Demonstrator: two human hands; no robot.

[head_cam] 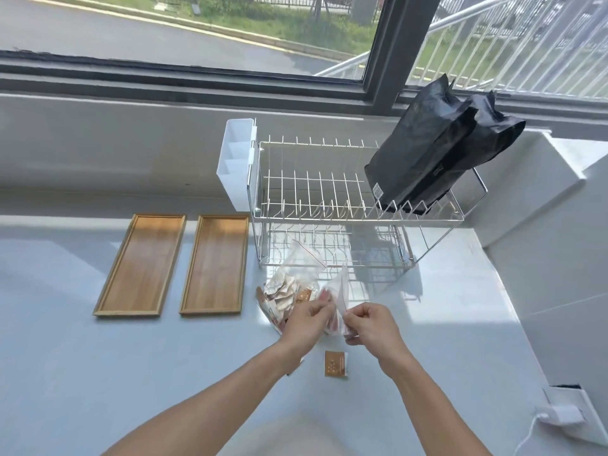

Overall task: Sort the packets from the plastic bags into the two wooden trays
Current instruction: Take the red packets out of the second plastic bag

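Two wooden trays lie side by side on the white counter, the left tray (139, 264) and the right tray (215, 264), both with nothing in them. To their right, a clear zip bag (289, 281) full of pale and brown packets rests on the counter. My left hand (307, 319) and my right hand (370, 324) each pinch one side of a second clear bag (339, 291), held upright between them with reddish packets inside. One brown packet (336, 363) lies loose on the counter below my hands.
A wire dish rack (345, 205) stands behind the bags, with a white plastic caddy (235, 162) on its left end and two black pouches (437, 149) leaning in it. A wall socket with a white charger (559, 416) is at the lower right.
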